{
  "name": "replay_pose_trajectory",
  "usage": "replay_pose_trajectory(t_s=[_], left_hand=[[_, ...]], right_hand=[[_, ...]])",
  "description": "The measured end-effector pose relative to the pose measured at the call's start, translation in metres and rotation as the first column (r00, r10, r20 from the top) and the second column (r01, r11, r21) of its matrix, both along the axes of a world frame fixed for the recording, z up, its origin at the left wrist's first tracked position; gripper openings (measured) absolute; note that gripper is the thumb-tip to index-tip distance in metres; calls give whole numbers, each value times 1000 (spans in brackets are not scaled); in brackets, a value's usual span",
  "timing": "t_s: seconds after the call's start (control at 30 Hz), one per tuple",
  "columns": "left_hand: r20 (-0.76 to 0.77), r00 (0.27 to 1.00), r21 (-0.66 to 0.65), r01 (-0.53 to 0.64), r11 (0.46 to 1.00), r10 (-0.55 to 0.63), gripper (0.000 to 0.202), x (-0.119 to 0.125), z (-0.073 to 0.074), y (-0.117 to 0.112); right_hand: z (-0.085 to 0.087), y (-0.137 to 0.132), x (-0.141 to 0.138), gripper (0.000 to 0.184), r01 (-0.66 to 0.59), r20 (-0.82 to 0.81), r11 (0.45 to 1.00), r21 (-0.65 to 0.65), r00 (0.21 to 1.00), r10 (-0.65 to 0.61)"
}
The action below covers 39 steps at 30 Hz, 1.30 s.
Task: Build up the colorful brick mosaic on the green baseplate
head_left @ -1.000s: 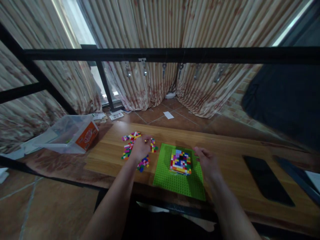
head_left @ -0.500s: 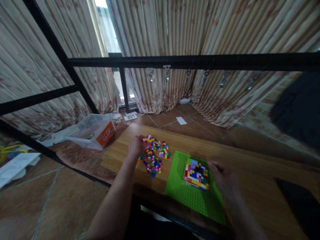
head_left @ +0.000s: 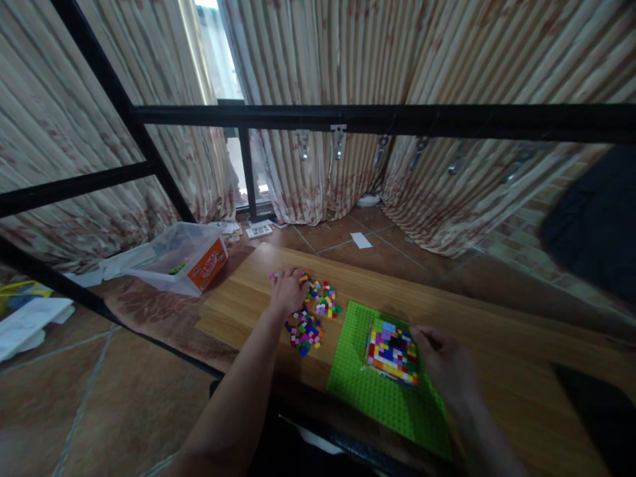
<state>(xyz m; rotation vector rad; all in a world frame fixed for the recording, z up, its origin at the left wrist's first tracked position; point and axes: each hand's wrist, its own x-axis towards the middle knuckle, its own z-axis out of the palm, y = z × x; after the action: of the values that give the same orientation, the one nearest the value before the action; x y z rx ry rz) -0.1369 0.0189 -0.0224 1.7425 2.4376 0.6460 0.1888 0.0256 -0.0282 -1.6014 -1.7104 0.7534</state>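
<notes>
My left hand [head_left: 289,291] reaches into the loose pile of small coloured bricks [head_left: 308,330], its fingers apart and covering part of the pile. To the right lies a green studded baseplate [head_left: 358,391]. On it stands a low, square build of many-coloured bricks [head_left: 392,351], with a darker hollow near its middle. At the right edge of this build is my right hand [head_left: 442,358], thumb and fingers pressed together. Whatever may be between them is too small or hidden to name.
The pile and baseplate lie on a wooden table [head_left: 238,291]. Past its left end is a clear plastic box [head_left: 169,278] with an orange label. A dark flat object [head_left: 591,404] lies at the right. Black metal bars [head_left: 397,122] cross in front of patterned curtains.
My left hand has moved right and over the pile from its left edge, its fingers now spread onto the bricks. My right hand stays beside the build, nearly unmoved.
</notes>
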Motion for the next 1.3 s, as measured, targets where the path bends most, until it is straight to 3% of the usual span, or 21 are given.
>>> replay_pose_trajectory(t_s=[0.13,0.33,0.47,0.53,0.6,0.67,0.73,0.8,0.97,1.3], left_hand=[[15,998,-30,64,997,-64,36,0,2,2],[135,968,-85,222,971,-209,44,4,4,2],[255,911,-23,341,940,-324,44,11,7,0],[287,918,60,267,962,-273,42,11,10,1],[269,958,143,63,988,-101,41,5,12,2],[234,967,208,-154,966,104,42,-8,11,3],[200,949,219,-286,933,245,46,-23,7,3],[155,932,129,-349,928,329,48,-35,1,2],[138,971,10,-196,980,193,42,-42,-10,5],[233,973,-24,-5,1000,11,38,-29,-2,0]], right_hand=[[0,0,0,38,3,3,1000,11,1000,-3],[2,-2,-1,39,-6,7,999,45,1000,6],[2,-2,-1,39,2,-14,1000,20,1000,-2],[2,-2,0,39,21,-13,1000,7,1000,-21],[2,-1,1,39,29,8,1000,3,1000,-29],[2,-1,2,39,25,27,1000,11,999,-26],[1,-1,3,39,25,42,999,27,999,-26],[1,-2,4,39,21,49,999,39,999,-23],[3,-3,1,38,9,58,999,35,998,-11],[11,-5,-4,40,20,93,999,41,995,-24]])
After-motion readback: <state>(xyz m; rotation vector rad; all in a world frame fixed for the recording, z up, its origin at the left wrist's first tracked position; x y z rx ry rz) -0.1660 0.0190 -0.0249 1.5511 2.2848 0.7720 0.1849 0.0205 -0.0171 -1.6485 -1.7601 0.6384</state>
